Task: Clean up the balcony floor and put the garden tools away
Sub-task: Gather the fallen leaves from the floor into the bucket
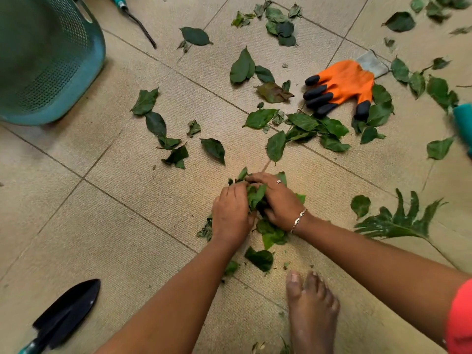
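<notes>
While both our hands press together over a heap of leaves (pixel 270 231) at the centre of the tiled floor (pixel 115 213), the left hand (pixel 231 215) is clenched on the pile's left side and the right hand (pixel 277 200), with a bracelet at the wrist, is in a closed grip on leaves from the right. More loose leaves (pixel 242 66) lie scattered toward twelve o'clock. We see an orange glove (pixel 342 84) with black fingertips at two o'clock, a teal basket (pixel 51 62) at ten o'clock, a thin dark tool (pixel 138 20) just beside it, and a black trowel (pixel 69 310) at seven o'clock. Our bare foot (pixel 311 307) rests at five o'clock.
</notes>
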